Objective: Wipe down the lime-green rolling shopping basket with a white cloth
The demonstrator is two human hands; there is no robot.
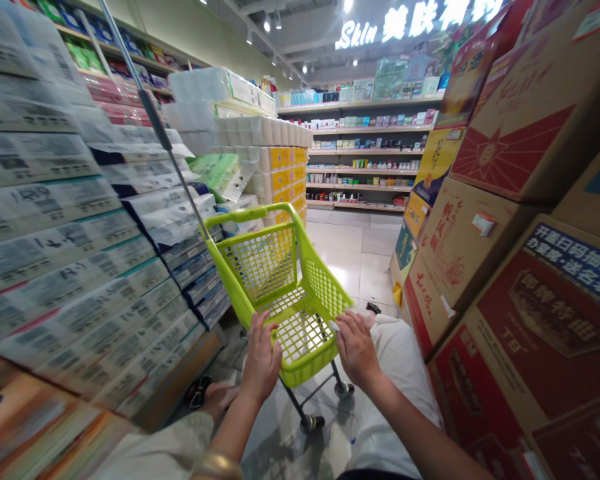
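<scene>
Green cart point(307, 370) is standing on tiled floor point(336, 237) between stacked paper packs point(35, 220) and cartons point(485, 233), left hand point(263, 360) and right hand point(355, 343) curling loosely at its near corners (gripping or just touching, can't tell).

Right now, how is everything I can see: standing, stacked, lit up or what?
Green shopping cart: standing on wheels, top open
Left hand: fingers bent at cart's rim, grip unclear
Right hand: fingers bent at cart's rim, grip unclear
Sign: lit
Cardboard boxes: stacked
Shelves: stocked
Ceiling light: on
</scene>
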